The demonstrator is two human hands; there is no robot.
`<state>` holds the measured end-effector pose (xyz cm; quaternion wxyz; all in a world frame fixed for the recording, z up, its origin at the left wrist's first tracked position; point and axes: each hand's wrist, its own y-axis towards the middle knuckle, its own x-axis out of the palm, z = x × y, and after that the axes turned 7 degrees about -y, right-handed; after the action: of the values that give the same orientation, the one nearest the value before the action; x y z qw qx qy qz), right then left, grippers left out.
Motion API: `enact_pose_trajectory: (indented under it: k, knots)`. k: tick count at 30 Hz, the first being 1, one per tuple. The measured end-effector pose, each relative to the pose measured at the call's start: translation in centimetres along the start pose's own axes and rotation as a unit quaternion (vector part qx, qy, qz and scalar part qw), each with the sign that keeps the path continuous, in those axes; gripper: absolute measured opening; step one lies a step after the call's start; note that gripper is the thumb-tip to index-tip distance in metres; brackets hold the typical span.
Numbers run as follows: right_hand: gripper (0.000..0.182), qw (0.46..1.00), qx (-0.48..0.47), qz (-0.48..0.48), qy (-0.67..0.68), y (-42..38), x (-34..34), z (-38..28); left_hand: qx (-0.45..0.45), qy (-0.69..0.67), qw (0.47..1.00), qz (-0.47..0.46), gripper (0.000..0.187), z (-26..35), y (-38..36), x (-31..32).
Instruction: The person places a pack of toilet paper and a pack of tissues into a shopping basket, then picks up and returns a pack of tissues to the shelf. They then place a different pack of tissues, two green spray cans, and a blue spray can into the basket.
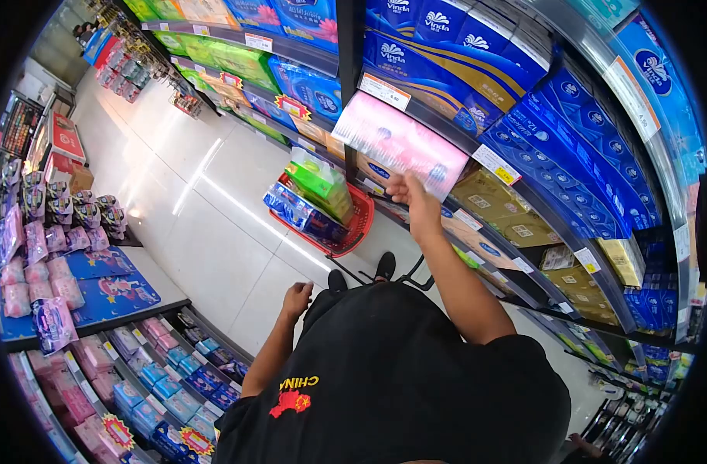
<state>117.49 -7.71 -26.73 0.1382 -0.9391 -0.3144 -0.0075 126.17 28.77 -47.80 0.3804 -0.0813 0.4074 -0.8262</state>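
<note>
My right hand (417, 204) grips the near edge of a pink-and-white tissue pack (400, 141). The pack is held tilted in front of the shelf, close to the price labels and the blue Vinda packs (446, 66). My left hand (297, 298) hangs low at my left side with its fingers curled, and I see nothing in it. Ahead of my shoes on the floor stands a red shopping basket (359, 224). Inside it lie a green pack (318, 184) and a blue pack (303, 216).
Shelves (523, 174) of blue and gold tissue packs rise along my right. On the left, a lower shelf (156, 371) carries pink and blue packets, with hanging packs (56, 232) beyond. A pale tiled aisle (175, 201) runs between them.
</note>
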Motion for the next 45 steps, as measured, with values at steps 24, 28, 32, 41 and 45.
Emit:
enact_pose_trajectory:
  k: [24,28,32,41,45]
  knots:
    - [0.029,0.968,-0.184,-0.060,-0.163,-8.9,1.3,-0.2,0.102,-0.393,0.890,-0.207,0.075,24.5,-5.5,4.1]
    - [0.030,0.964,-0.173,-0.103,-0.175,-11.9,-0.1,-1.6,0.079,-0.416,0.880,-0.216,0.070,25.1,-7.3,2.5]
    - [0.029,0.965,-0.147,-0.122,-0.180,-12.5,-0.1,-0.9,0.016,-0.331,0.930,-0.161,0.060,22.0,-8.3,1.4]
    - [0.041,0.912,0.023,-0.246,-0.326,-10.8,-1.3,7.5,-0.137,-0.289,0.939,-0.124,0.036,7.9,-6.2,2.8]
    - [0.042,0.892,0.014,-0.274,-0.360,-9.8,-1.2,10.1,-0.148,-0.259,0.951,-0.087,0.035,5.5,-6.0,3.2]
